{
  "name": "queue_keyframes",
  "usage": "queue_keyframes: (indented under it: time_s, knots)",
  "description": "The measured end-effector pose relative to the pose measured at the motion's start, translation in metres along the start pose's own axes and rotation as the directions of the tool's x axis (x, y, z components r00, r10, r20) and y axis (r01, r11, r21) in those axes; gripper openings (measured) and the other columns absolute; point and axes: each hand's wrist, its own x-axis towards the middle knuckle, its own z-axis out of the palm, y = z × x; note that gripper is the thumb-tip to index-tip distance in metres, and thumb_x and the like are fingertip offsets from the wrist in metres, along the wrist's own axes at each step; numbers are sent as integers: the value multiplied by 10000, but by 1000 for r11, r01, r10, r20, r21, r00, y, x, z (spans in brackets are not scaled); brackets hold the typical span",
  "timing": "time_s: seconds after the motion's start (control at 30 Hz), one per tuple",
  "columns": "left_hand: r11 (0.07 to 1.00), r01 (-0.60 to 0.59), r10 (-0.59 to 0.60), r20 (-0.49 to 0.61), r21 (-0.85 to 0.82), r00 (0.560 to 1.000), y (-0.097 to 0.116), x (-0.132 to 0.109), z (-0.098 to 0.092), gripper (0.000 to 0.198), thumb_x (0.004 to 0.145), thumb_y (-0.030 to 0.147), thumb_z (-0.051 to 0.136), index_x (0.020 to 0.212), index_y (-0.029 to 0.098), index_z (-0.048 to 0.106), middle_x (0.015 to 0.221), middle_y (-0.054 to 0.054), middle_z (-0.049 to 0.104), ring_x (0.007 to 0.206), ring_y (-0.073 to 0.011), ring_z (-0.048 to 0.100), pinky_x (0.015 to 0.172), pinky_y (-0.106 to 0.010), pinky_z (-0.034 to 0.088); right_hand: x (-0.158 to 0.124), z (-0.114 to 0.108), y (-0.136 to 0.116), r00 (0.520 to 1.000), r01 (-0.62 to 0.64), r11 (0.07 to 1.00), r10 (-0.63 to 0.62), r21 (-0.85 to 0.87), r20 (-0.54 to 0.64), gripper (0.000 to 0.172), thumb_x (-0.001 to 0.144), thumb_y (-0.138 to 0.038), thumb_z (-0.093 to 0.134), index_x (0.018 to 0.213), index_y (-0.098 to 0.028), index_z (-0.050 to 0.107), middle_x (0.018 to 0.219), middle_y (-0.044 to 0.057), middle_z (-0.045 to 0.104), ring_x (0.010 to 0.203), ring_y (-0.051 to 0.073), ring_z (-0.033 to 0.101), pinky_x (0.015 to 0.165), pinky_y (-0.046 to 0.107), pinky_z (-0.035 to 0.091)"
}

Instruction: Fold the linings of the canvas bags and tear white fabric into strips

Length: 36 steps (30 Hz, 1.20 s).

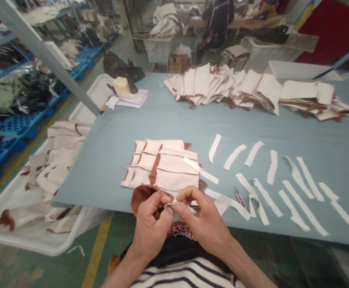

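Observation:
At the table's near edge, my left hand (153, 218) pinches the edge of a brown and cream fabric piece (140, 197), whose brown part curls up behind the fingers. Beside it my right hand (202, 218) is closed on the same piece, fingertips meeting the left ones at a pale edge. What lies between the fingertips is too small to make out. Just beyond the hands lies a stack of cream sewn panels (177, 164) with brown edges. A white strip (206, 173) rests across that stack. Small thread snips (239, 197) lie to the right.
Many loose white strips (272, 166) are spread over the right of the blue-green table (102, 160). A long pile of cream pieces (228, 86) lines the far edge. On the left stands a white bin (51, 250) with more pieces. A person (218, 24) is farther back.

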Motion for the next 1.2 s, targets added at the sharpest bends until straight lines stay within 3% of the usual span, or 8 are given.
queue_keyframes:
  time_s: [0.3, 0.47, 0.57, 0.87, 1.03, 1.13, 1.2]
  knots:
    - [979, -122, 130, -37, 162, 991, -4, 2, 3, 155, 824, 180, 538, 719, 179, 653, 624, 18, 631, 533, -125, 533, 532, -220, 409, 4, 5, 7, 992, -126, 967, 116, 220, 57, 217, 875, -399, 593, 789, -211, 527, 707, -30, 504, 683, 147, 483, 629, 254, 401]
    - [977, -104, 111, -25, 188, 994, -7, -1, 4, 162, 830, 182, 533, 721, 180, 652, 641, 16, 646, 564, -134, 565, 552, -225, 425, 6, 10, 14, 960, -273, 882, 225, 384, 165, 253, 845, -442, 577, 780, -224, 468, 682, -51, 439, 637, 135, 409, 583, 242, 348]
    - [983, -76, 76, 5, 168, 997, -8, 0, 5, 146, 802, 174, 524, 685, 186, 609, 619, 25, 627, 541, -127, 541, 537, -226, 413, 7, 12, 19, 952, -297, 859, 235, 417, 194, 263, 858, -453, 562, 782, -229, 448, 675, -57, 427, 631, 135, 394, 575, 241, 338]
    - [993, -48, 43, 56, 104, 997, -8, 28, -3, 113, 754, 208, 479, 687, 179, 565, 619, 38, 528, 570, -122, 467, 547, -232, 372, 25, 30, 16, 969, -223, 849, 246, 479, 15, 256, 856, -432, 549, 727, -224, 475, 700, -30, 455, 689, 160, 422, 613, 267, 375]
    - [1000, -2, 5, 154, -15, 988, 6, 41, -27, 105, 763, 234, 501, 735, 169, 578, 669, 30, 558, 596, -119, 453, 566, -234, 369, 45, 21, 7, 973, -227, 843, 179, 488, 143, 287, 870, -437, 592, 720, -217, 486, 651, -56, 437, 597, 130, 378, 552, 260, 317]
    - [998, -63, 64, 270, -12, 961, 23, 45, -40, 148, 797, 211, 490, 792, 153, 625, 777, 0, 630, 669, -129, 512, 625, -240, 401, 56, 3, 3, 996, -85, 928, 72, 364, 49, 327, 937, -423, 543, 695, -223, 451, 604, -67, 412, 556, 124, 368, 553, 264, 315]
    - [991, -130, 118, 337, 12, 934, 37, 46, -45, 169, 825, 203, 492, 818, 148, 652, 828, -12, 643, 718, -136, 541, 659, -243, 415, 59, -10, -6, 992, 118, 966, -103, 229, -78, 258, 970, -384, 510, 779, -212, 523, 680, -38, 516, 634, 142, 480, 637, 274, 389]
